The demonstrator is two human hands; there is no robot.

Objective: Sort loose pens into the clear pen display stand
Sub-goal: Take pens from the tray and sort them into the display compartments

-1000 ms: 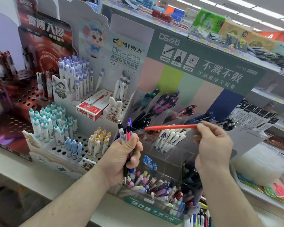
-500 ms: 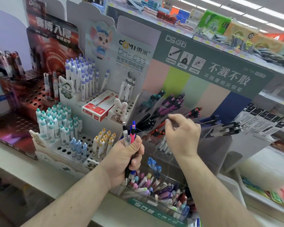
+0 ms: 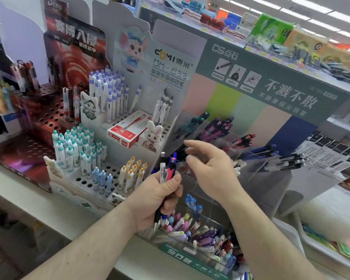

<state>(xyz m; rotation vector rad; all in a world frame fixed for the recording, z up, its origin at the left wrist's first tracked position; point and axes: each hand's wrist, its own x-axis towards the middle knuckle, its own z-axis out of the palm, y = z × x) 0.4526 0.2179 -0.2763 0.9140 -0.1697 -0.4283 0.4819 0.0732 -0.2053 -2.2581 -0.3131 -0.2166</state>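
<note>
While the left hand (image 3: pixel 157 196) grips a pen bundle (image 3: pixel 167 172), relaxed right-hand fingers (image 3: pixel 192 158) block the clear stand (image 3: pixel 271 172) beside a red box (image 3: pixel 127 130).

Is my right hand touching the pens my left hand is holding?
Apart. The head view shows the right hand open, a gap before the pens gripped by the left hand.

The left hand (image 3: pixel 158 199) is covering the middle of the bundled pens (image 3: pixel 168 168), motion blur is smearing the right hand (image 3: pixel 208 168), and the bottom edge is cutting off the clear acrylic pen stand (image 3: pixel 271 178).
</note>
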